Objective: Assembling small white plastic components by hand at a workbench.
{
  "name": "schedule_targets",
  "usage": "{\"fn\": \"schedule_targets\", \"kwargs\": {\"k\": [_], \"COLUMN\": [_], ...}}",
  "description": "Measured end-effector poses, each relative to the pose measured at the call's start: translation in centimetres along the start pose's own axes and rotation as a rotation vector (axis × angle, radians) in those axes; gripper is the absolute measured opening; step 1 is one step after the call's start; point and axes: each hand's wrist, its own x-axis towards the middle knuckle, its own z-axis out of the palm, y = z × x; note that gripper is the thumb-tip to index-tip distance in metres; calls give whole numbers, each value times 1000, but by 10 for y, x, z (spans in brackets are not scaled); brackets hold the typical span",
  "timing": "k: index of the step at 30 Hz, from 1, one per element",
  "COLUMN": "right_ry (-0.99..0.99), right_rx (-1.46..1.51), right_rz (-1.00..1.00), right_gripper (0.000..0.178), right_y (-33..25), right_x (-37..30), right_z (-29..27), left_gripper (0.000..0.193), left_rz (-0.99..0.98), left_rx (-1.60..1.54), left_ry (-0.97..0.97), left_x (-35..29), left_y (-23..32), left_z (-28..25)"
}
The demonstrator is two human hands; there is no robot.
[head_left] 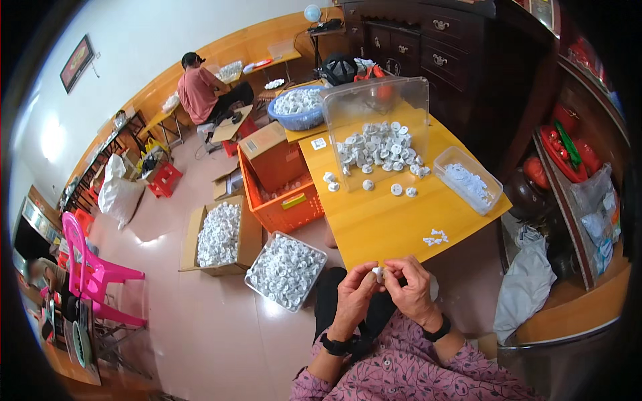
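Just off the near edge of the yellow table, my left hand and my right hand meet fingertip to fingertip. Both are closed in a pinch on a small white round plastic part, which the fingers partly cover. Ahead of them lies a little group of tiny white pieces. Farther back, a clear plastic bin tipped on its side has white round parts spilling from it. To the right stands a clear tub of small flat white pieces.
Left of the table, an orange crate, a cardboard box and a clear tray stand low, the latter two full of white parts. A blue basin sits behind. A pink chair is at left; another person sits farther off.
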Motion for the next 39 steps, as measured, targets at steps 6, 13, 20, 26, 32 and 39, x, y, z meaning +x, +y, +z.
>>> {"fn": "schedule_targets", "kwargs": {"k": [6,13,20,26,32,39], "right_ry": [43,62,36,42,-13,-86], "right_rx": [24,43,33,3,41,108], "right_rz": [-38,-29,-50,-77,43,166], "right_gripper": [21,20,19,17,13,9], "right_y": [0,3,-2,1,4,10], "right_x": [-10,-19,-20,-21,-25,-28], "right_z": [-7,-16,-21,-19,-18,-18], "left_gripper": [23,24,24,22,22,22], "left_rz": [25,31,66,91,52,24], "left_rx": [89,124,229,278,206,218], "left_ry": [27,-16,-2,-5,-1,24], "left_x": [-9,-15,-19,-18,-17,-19], "left_y": [2,-2,-3,-6,-7,-3], "left_z": [12,19,20,19,11,10]}}
